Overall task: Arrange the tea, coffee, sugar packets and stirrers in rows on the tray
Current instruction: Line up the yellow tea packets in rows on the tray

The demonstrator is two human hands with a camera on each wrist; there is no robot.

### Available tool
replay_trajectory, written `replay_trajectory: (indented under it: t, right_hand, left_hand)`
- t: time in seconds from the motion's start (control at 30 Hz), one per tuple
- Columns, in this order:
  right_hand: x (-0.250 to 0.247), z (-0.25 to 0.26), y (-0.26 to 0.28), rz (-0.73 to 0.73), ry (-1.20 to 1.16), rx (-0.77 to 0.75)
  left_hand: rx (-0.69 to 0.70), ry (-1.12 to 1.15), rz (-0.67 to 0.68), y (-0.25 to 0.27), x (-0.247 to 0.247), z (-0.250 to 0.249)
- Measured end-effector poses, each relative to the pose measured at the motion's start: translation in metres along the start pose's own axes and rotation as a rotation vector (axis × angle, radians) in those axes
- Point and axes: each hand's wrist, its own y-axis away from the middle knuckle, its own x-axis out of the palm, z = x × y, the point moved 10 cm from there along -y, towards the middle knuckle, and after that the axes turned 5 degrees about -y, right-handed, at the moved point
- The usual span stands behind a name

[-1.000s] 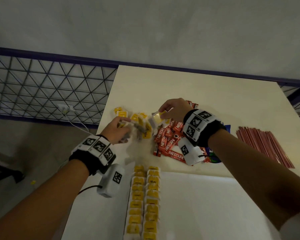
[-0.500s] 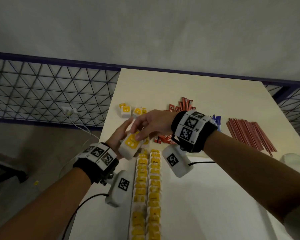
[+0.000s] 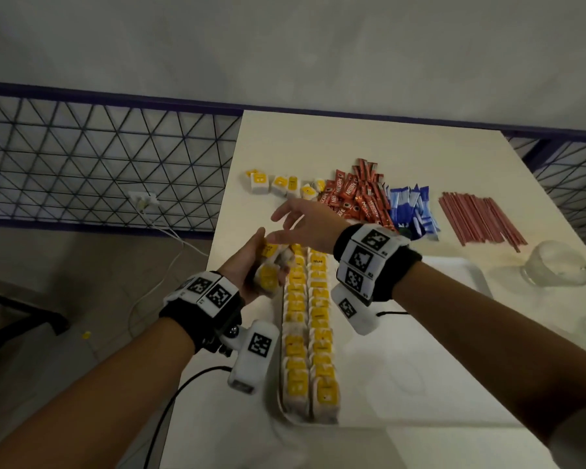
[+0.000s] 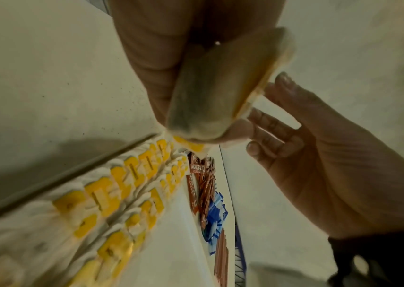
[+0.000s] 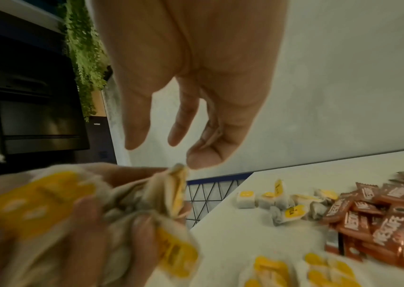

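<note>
Two rows of yellow-tagged tea bags (image 3: 307,333) (image 4: 122,194) lie along the left side of the white tray (image 3: 467,275). My left hand (image 3: 257,262) hovers at the rows' far end and grips a bunch of tea bags (image 3: 268,275) (image 4: 220,87) (image 5: 73,213). My right hand (image 3: 285,225) (image 5: 171,139) is just above it, fingers spread and holding nothing. Farther back on the table lie loose tea bags (image 3: 278,184) (image 5: 281,200), red coffee sachets (image 3: 356,198) (image 5: 380,213), blue sugar packets (image 3: 410,211) and red stirrers (image 3: 477,221).
An upturned glass (image 3: 555,265) stands on the table right of the tray's far corner. The table's left edge runs close to my left wrist, with a wire fence (image 3: 99,164) and a cable on the floor beyond. The tray's right part is bare.
Both hands came back from the loose piles to the far end of the tray's rows. The right hand let go of its tea bag and opened; the left still holds its bunch.
</note>
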Motion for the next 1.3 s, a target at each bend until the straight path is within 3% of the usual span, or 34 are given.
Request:
replay_trajectory:
  t: [0.33,0.5,0.67,0.87,1.07,1.17,1.3]
  right_hand:
    - [0.042,-0.013,0.051,0.005,0.058,0.026]
    - [0.042,-0.024,0.06,-0.035,0.046,0.048]
    - [0.07,-0.03,0.068,0.15,0.308,0.015]
    - [0.117,-0.041,0.061,0.433,0.735,0.028]
    - [0.136,-0.035,0.051,0.447,1.006,-0.049]
    - [0.129,-0.025,0.043,0.423,0.946,-0.031]
    - [0.106,-0.01,0.037,0.33,0.635,0.047]
  left_hand:
    - [-0.04,-0.068,-0.162,0.007,-0.023,0.013]
    - [0.04,-0.166,-0.222,0.014,-0.029,0.001]
    - [0.071,-0.329,-0.228,0.02,-0.061,0.001]
    - [0.038,-0.272,-0.264,0.036,-0.093,0.015]
    - [0.018,-0.227,-0.246,0.052,-0.104,0.024]
    - [0.034,-0.25,-0.265,0.058,-0.112,0.023]
    - [0.059,-0.322,-0.269,0.06,-0.112,0.017]
